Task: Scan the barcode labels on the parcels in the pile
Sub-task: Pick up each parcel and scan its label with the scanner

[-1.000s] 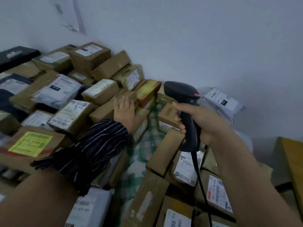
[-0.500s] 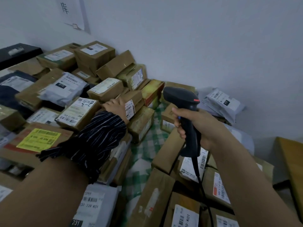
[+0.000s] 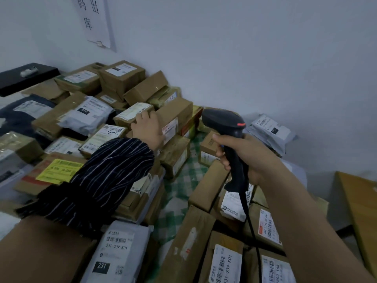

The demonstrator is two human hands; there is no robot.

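A pile of labelled cardboard parcels and grey mail bags fills the floor against the wall. My left hand grips a small brown box in the middle of the pile, tipped so its white barcode label faces right. My right hand holds a black corded barcode scanner by its handle, a little to the right of that box, with its head pointing left towards the label. A striped sleeve covers my left forearm.
A green checked cloth shows in the gap between the parcel heaps. Grey mail bags lie by the wall at right. A wooden tabletop edges in at far right. A paper notice hangs on the wall.
My left hand has turned the small brown box up from lying flat, so its label now faces the scanner. The scanner has stayed near the same spot; the view has tilted up a little.
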